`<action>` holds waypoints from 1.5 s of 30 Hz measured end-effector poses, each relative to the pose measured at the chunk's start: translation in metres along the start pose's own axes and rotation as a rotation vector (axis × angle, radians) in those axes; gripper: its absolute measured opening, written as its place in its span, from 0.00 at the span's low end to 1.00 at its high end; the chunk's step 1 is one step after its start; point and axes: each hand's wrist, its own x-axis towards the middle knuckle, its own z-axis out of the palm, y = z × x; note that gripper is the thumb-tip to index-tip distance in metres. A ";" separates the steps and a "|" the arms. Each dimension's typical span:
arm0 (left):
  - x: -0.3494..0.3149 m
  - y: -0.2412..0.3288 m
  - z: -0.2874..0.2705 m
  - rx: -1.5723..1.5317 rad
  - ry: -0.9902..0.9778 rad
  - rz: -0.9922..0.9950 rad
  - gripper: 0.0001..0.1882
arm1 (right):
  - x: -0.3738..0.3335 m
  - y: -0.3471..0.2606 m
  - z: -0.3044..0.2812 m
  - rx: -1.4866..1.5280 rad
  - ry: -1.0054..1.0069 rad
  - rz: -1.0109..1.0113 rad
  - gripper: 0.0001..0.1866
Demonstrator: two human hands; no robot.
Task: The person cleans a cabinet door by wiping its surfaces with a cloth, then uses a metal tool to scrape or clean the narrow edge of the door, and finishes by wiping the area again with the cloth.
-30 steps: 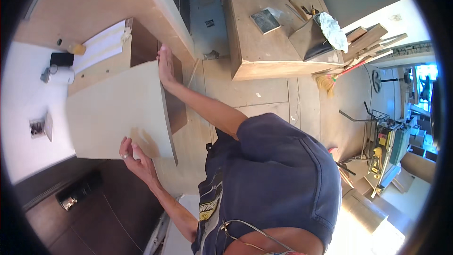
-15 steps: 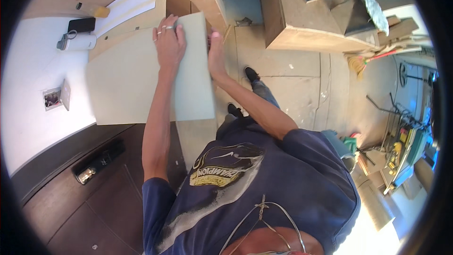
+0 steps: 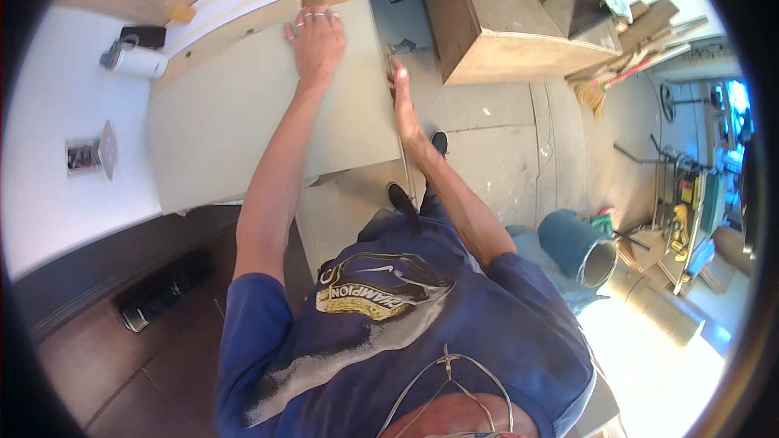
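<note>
A pale, smooth board covers the cabinet top beside the white wall. Its right-hand part reaches over to the right edge; whether this is one sheet or two, I cannot tell. My left hand, with rings on it, lies flat on the board near its far edge, fingers extended. Against the board's right edge rests my right hand, its fingers stretched upward and partly hidden by the edge.
On the left, a white bottle and a dark flat object sit near an uncovered wall box. A wooden cabinet stands at the far right, with a broom beside it. A blue-grey roll lies at right.
The board's right-hand part has shifted right and now looks level with the rest, where a fold or step showed before. Both my hands have moved right with it.
</note>
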 end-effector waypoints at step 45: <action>0.011 0.001 0.004 -0.057 0.008 0.070 0.17 | 0.073 -0.029 -0.472 -0.061 0.673 -0.071 0.25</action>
